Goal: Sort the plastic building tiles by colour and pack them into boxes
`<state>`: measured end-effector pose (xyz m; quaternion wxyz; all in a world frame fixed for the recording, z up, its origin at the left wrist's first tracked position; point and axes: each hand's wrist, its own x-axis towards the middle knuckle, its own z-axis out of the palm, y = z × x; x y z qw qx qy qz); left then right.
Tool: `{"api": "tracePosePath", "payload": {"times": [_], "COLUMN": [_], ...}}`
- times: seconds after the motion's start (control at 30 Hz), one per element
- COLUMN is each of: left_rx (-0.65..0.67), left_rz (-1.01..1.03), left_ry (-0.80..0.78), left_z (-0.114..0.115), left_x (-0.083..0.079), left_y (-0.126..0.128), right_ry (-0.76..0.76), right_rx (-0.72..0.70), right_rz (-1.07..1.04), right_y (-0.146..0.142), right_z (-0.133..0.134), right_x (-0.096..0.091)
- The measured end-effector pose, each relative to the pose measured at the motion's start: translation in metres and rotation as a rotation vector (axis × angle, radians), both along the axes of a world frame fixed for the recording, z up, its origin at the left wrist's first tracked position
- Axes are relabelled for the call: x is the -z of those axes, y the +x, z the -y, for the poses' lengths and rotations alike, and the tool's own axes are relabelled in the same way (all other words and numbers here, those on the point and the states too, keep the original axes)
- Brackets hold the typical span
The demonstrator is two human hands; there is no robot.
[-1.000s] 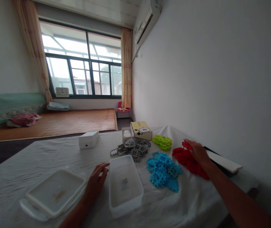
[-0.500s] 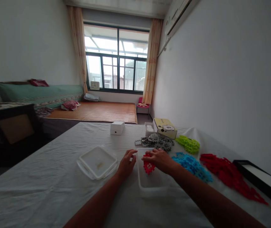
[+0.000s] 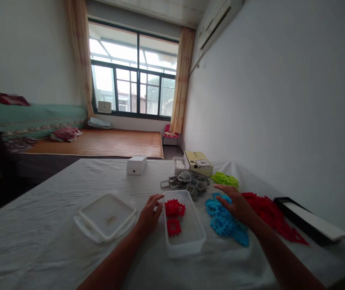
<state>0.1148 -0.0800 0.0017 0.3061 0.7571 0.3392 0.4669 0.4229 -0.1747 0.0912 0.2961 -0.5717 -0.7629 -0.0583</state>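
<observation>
A clear plastic box (image 3: 201, 235) stands on the cloth-covered table, with several red notched plastic pieces (image 3: 174, 226) lying in its left half. My left hand (image 3: 150, 213) is at the box's left side, its fingers curled against the rim near the far corner. Over a pile of blue notched plastic pieces (image 3: 220, 227) hovers my right hand (image 3: 234, 201), fingers apart and nothing visible in them. The hand hides part of that pile. Left of my left hand lies the box's translucent lid (image 3: 107, 213).
Grey pieces (image 3: 187, 183) are heaped behind the box, with green pieces (image 3: 225, 179) to their right. Farther right lie red pieces (image 3: 269, 213) and a black tray (image 3: 305, 221). A white box (image 3: 136, 166) and a yellow carton (image 3: 199, 163) stand at the table's back.
My right hand has let go of the red pieces, now inside the box, and moved right above the blue pile. The left hand stays by the rim. The view has turned right.
</observation>
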Motion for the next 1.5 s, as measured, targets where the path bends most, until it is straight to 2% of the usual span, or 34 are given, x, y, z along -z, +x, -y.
{"api": "tracePosePath", "payload": {"times": [0.1,0.2,0.27,0.33,0.4,0.5,0.57,0.67,0.93,1.2,1.5], "left_rx": [-0.009,-0.014,-0.022,-0.029,-0.036,-0.038,-0.031,-0.030,-0.023,-0.008,-0.010], "left_rz": [-0.012,-0.026,-0.035,-0.047,-0.057,-0.069,-0.080,-0.086,-0.043,-0.033,-0.044], "left_ry": [-0.011,-0.023,-0.030,-0.029,-0.024,-0.023,-0.021,-0.020,-0.102,-0.116,-0.124], "left_z": [0.000,0.000,0.000,-0.001,-0.002,-0.003,-0.004,-0.005,-0.003,-0.004,-0.005], "left_x": [-0.002,-0.006,-0.008,-0.009,-0.009,-0.006,-0.005,-0.004,-0.009,-0.008,-0.005], "left_y": [0.000,0.001,0.001,0.001,0.001,0.000,-0.001,-0.002,-0.002,-0.002,-0.003], "right_ry": [0.011,-0.052,-0.139,-0.225,-0.267,-0.276,-0.266,-0.215,-0.077,-0.027,0.148], "right_rx": [0.317,0.593,0.674,0.663,0.665,0.794,0.844,0.815,0.687,0.718,0.554], "right_rz": [0.015,0.028,0.034,0.048,0.059,0.055,0.047,0.042,0.085,0.154,0.158], "right_y": [0.087,0.172,0.211,0.231,0.235,0.228,0.223,0.222,0.225,0.226,0.235], "right_z": [0.028,0.060,0.076,0.084,0.084,0.078,0.075,0.076,0.083,0.081,0.078], "right_x": [0.012,0.029,0.044,0.061,0.078,0.097,0.105,0.111,0.123,0.126,0.127]}}
